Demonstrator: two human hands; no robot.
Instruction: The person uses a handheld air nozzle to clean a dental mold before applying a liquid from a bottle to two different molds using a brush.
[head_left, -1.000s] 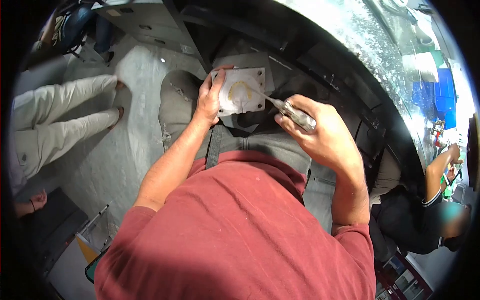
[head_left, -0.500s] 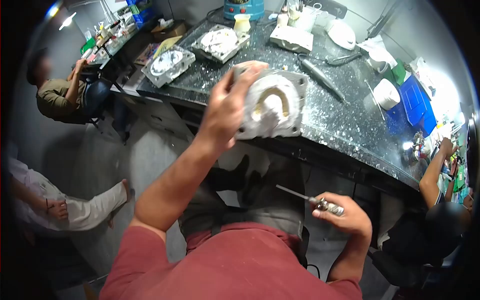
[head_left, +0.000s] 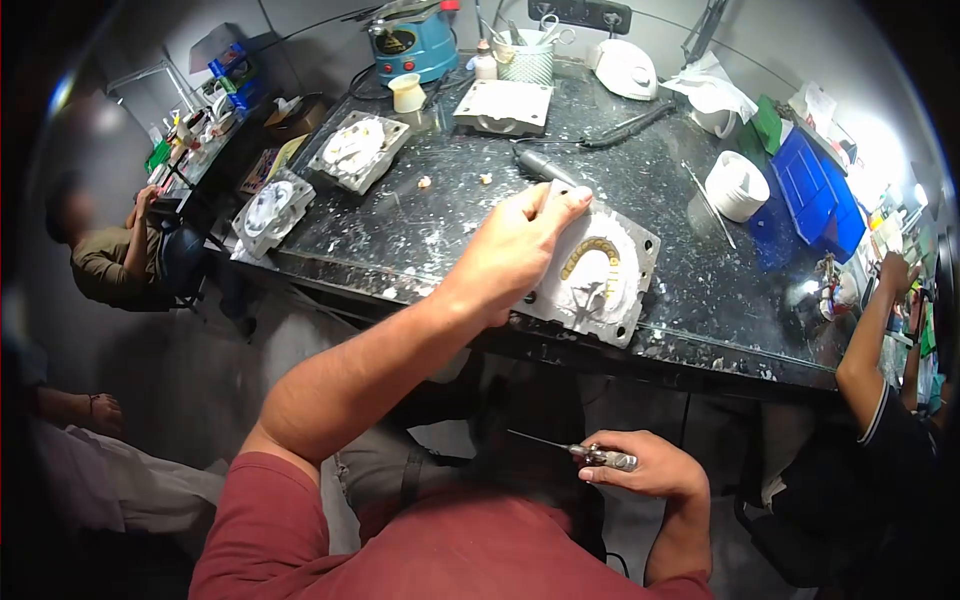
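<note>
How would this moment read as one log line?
left hand: grips mould plate | right hand: holds thin-shafted tool, apart from plate | bench: two filled moulds at left

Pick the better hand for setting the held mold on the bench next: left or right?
Probably left: the left hand grips the mold at the bench, while the right hand holds a slim tool back near the torso.

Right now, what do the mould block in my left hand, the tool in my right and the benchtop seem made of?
Mould block: likely metal frame, dull grey with crisp corner holes; probably plaster fill, chalky matte white. Tool: thin, straight shaft, probably steel; shiny handle, metal or clear plastic, unclear. Benchtop: glossy black, possibly stone or laminate, reflecting light beneath scattered white specks.
</note>
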